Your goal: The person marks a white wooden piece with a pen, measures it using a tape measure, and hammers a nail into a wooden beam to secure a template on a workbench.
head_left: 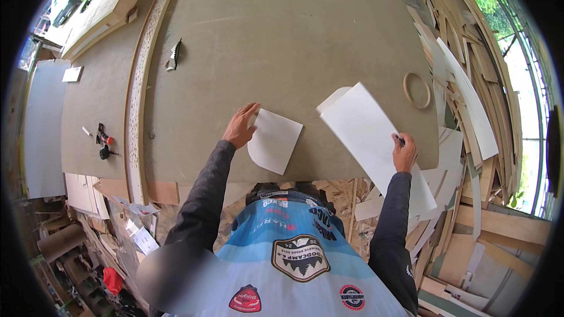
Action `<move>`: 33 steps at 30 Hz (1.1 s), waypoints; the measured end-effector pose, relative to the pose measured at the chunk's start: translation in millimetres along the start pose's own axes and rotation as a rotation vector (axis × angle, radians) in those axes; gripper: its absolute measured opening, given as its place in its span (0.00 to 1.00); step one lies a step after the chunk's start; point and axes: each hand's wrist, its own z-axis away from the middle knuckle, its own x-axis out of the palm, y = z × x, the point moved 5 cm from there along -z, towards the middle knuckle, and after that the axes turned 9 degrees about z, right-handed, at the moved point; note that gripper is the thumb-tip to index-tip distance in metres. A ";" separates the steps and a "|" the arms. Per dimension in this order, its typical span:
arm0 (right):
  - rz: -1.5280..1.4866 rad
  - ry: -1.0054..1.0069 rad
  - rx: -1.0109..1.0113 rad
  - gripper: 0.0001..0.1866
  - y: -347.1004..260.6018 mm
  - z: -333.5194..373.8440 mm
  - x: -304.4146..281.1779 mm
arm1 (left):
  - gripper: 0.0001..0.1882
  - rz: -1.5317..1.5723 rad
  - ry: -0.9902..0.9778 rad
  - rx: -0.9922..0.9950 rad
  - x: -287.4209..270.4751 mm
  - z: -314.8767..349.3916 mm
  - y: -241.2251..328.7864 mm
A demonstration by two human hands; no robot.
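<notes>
Two white flat pieces are on a large grey-brown worktable (282, 41). Near the front edge lies a small white panel (277, 141) with one rounded corner. My left hand (239, 126) is at its upper left edge, thumb and fingers apart and touching it. To the right, a long white panel (367, 132) slants across the front edge and overhangs it. At its far end another pale piece with a rounded corner (336, 98) shows from underneath. My right hand (405, 154) rests by the long panel's right edge, its fingers closed on a small black pen-like thing (400, 140).
A wooden ring (416, 90) lies on the right. On the left are a long speckled strip (144, 88), a dark jagged piece (174, 54), a tape measure (105, 152) and a pale wooden box (103, 17). Stacked wood strips (482, 76) flank the table's right side.
</notes>
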 end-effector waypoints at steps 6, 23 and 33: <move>-0.137 -0.072 0.043 0.20 -37.0 -26.2 10.5 | 0.36 0.085 -0.132 -0.046 -5.0 -18.2 -16.4; -0.105 -0.424 -0.202 0.11 -168.6 -10.3 139.1 | 0.43 0.502 -0.225 -0.208 -6.2 -17.3 -39.7; 0.158 -0.091 -0.226 0.06 -191.3 13.3 127.4 | 0.42 0.409 -0.222 -0.143 -0.6 -35.7 -34.0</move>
